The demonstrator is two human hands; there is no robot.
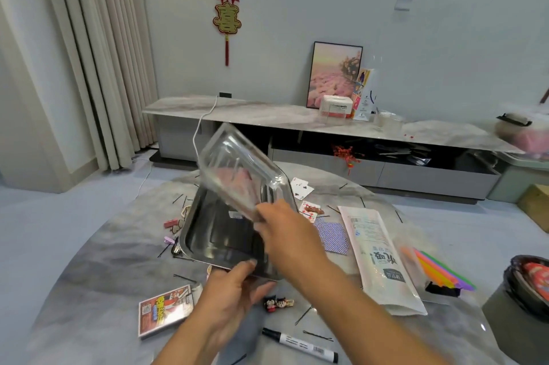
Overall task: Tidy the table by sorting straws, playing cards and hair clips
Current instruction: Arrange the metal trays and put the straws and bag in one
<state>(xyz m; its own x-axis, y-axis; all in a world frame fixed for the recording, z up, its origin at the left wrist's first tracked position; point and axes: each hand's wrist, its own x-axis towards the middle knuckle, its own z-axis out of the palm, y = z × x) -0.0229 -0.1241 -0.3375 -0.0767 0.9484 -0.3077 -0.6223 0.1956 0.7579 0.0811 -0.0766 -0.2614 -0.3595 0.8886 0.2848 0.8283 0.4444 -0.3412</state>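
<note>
My right hand (285, 234) grips the near edge of a shiny metal tray (237, 168) and holds it tilted up above a second metal tray (214, 234) lying on the table. My left hand (234, 284) holds the near rim of that lower tray. Playing cards (301, 187) lie face up behind the trays, and a blue-backed pile of cards (332, 235) sits to their right. Coloured straws (439, 268) lie at the right beside a white straw packet (383, 257). Hair clips (172, 223) and bobby pins are scattered left of the trays. A doll-shaped clip (277, 303) lies near my left hand.
A card box (165, 311) lies at the near left, and a black marker (300, 345) lies at the near edge of the round marble table (98, 263). A black-lined bin (528, 284) stands at the right. A low cabinet runs along the far wall.
</note>
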